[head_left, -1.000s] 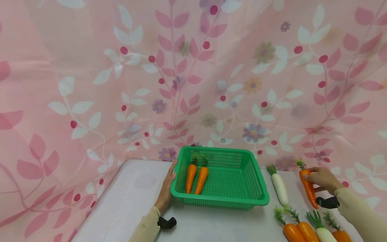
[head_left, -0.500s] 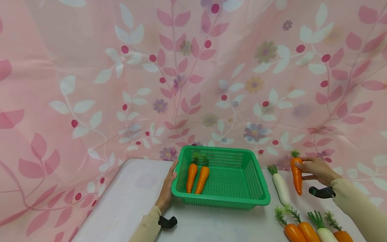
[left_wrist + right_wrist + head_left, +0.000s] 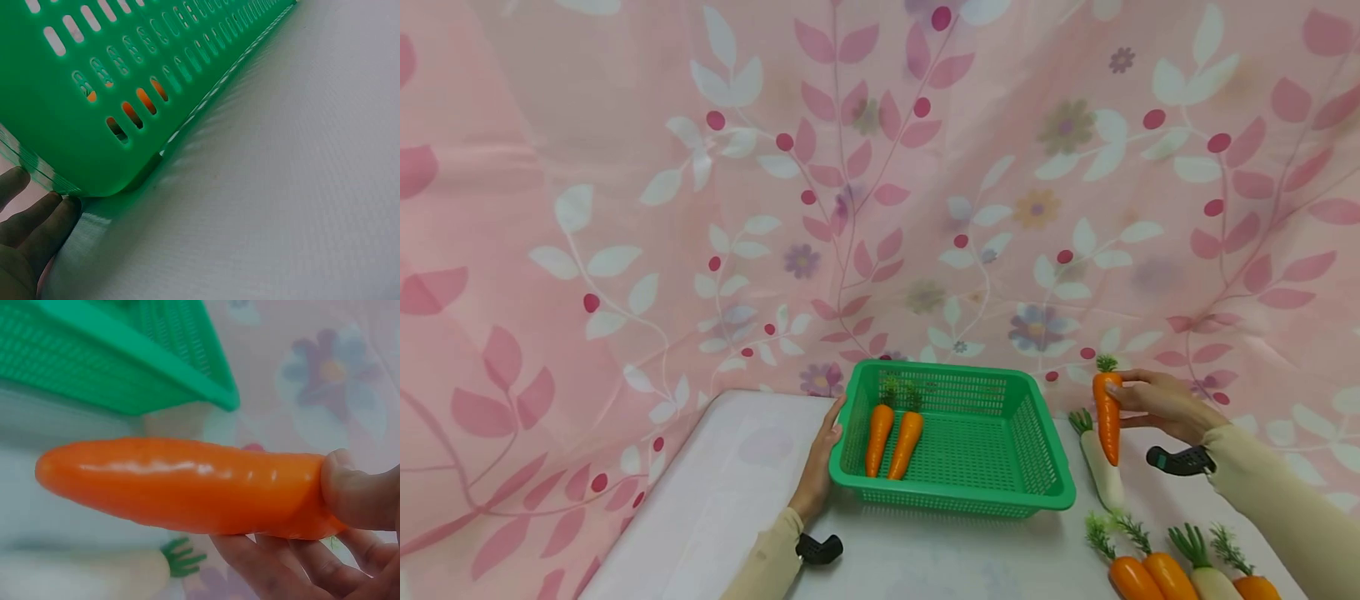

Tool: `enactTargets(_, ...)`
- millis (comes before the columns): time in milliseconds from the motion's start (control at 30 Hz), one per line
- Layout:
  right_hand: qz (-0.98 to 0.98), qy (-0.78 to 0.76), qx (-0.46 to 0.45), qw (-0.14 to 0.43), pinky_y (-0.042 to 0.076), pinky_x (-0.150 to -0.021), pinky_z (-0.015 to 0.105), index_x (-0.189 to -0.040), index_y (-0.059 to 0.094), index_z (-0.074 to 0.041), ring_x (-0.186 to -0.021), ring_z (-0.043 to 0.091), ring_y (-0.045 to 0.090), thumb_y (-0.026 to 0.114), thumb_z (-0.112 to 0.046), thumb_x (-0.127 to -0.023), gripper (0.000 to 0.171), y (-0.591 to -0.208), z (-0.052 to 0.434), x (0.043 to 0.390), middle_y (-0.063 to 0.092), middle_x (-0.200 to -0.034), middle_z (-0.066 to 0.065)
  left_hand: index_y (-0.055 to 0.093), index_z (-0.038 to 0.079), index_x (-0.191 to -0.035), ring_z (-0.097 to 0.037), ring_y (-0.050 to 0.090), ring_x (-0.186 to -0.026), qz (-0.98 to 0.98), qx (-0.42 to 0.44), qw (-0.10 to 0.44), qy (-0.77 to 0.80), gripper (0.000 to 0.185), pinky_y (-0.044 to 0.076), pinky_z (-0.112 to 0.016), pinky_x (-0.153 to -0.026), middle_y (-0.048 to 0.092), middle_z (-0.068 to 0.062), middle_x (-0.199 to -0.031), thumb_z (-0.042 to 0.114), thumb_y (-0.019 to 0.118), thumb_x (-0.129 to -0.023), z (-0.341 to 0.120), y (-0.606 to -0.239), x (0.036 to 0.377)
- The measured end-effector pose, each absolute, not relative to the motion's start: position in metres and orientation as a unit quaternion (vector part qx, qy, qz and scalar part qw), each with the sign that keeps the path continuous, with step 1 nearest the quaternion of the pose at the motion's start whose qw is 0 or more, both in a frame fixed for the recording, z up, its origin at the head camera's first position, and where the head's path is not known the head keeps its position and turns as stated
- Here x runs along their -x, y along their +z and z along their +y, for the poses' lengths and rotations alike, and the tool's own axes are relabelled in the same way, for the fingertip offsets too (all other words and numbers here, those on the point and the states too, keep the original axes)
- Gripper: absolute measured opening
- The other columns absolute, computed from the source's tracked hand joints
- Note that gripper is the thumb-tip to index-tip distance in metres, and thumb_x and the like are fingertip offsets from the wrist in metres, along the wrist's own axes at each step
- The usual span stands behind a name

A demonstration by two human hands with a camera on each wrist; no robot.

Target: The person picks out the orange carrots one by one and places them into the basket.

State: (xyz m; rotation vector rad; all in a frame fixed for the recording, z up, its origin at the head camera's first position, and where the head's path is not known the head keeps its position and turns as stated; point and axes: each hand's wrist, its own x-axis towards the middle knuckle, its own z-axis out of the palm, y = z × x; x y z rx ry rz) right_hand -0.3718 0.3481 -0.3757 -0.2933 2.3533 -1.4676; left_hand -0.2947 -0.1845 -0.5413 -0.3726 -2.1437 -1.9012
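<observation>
The fingers (image 3: 294, 565) of the right hand (image 3: 1157, 402) are curled under the thick end of a carrot (image 3: 1107, 414), with the thumb pressed on top, so the carrot is gripped near its leafy crown and hangs tip-down in the air, just right of the green basket (image 3: 1045, 492) and above a white radish (image 3: 1101, 475) lying on the table (image 3: 730, 500); held by its top like that, the long body is free and clear of everything below, as I judge it. The left hand (image 3: 820, 467) lies flat against the basket's left wall, fingers straight and together, touching the rim rather than clasping it; the left wrist view shows the fingertips (image 3: 28, 219) right at the basket's bottom corner where it meets the table, which looks to me like a way of steadying the basket so it does not slide. Inside the basket two carrots (image 3: 891, 440) lie side by side against the left wall, greens pointing to the back; near the table's front right edge more carrots and a radish (image 3: 1180, 571) lie in a row, well apart from the basket; a pink floral cloth (image 3: 880, 183) hangs behind it all.
</observation>
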Motion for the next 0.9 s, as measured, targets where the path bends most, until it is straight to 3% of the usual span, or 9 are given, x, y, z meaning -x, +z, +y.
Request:
enactTargets(333,0.817,-0.538,0.092,0.186,0.053,-0.092,0.05,-0.15,0.016,0.011,-0.107,0.027,0.066,0.054,-0.032,-0.102,0.075,-0.377,0.311,0.373,0.061,-0.12,0.014,0.022,0.031,-0.158,-0.025,0.016,-0.151,-0.733,0.13,0.122,-0.656,0.052,0.012,-0.064,-0.116,0.016,0.005,-0.165,0.038,0.027,-0.107,-0.186,-0.542,0.295)
enactTargets(633,0.809,-0.543,0.108,0.199,0.054,-0.092,0.047,-0.15,0.024,0.006,-0.111,0.029,0.065,0.055,-0.032,-0.102,0.069,-0.372,0.286,0.372,0.064,-0.121,0.012,0.024,0.035,-0.157,-0.026,0.019,-0.15,-0.73,0.127,0.115,-0.662,0.05,0.015,-0.064,-0.116,0.016,0.008,-0.165,0.04,0.027,-0.107,-0.186,-0.545,0.297)
enactTargets(900,0.796,-0.56,0.111,0.201,0.055,-0.09,0.048,-0.148,0.03,0.005,-0.111,0.034,0.065,0.058,-0.032,-0.1,0.066,-0.371,0.258,0.373,0.063,-0.119,0.016,0.02,0.026,-0.159,-0.029,0.017,-0.15,-0.732,0.121,0.102,-0.662,0.051,0.016,-0.064,-0.116,0.013,0.002,-0.166,0.029,0.024,-0.109,-0.185,-0.533,0.291)
